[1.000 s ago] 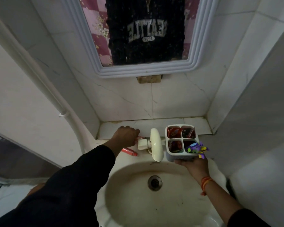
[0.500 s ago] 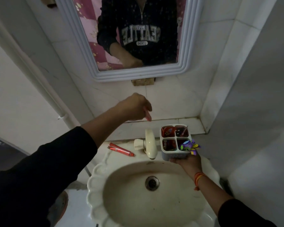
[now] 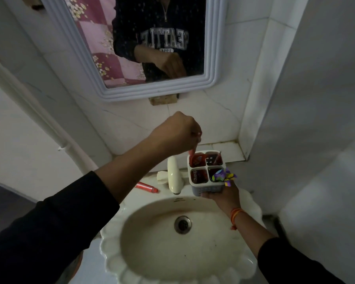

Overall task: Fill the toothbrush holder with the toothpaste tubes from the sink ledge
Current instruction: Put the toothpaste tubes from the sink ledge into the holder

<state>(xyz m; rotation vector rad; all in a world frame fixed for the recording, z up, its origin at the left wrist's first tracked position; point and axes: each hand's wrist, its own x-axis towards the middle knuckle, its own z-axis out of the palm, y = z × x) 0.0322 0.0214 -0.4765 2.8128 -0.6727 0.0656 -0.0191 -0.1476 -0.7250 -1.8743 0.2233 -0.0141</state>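
Observation:
My right hand [image 3: 223,194] grips the white four-compartment toothbrush holder [image 3: 207,188] from below, over the sink's back rim. Red tubes fill its left compartments, and a purple and yellow wrapper [image 3: 223,177] sticks out at the front right. My left hand [image 3: 177,131] hovers above the holder, pinching a red toothpaste tube [image 3: 193,151] whose lower end dips into the back-left compartment. Another red toothpaste tube [image 3: 147,187] lies flat on the sink ledge, left of the tap.
A cream tap [image 3: 174,176] stands beside the holder at the back of the oval sink [image 3: 152,249]. A framed mirror [image 3: 111,78] hangs on the tiled wall above. A white pipe [image 3: 49,128] runs down the left wall. A tiled ledge [image 3: 230,152] lies behind the holder.
My left hand picked a tube off the ledge, rose, and moved right over the holder; the tube's end now enters the back-left compartment. My right hand keeps holding the holder.

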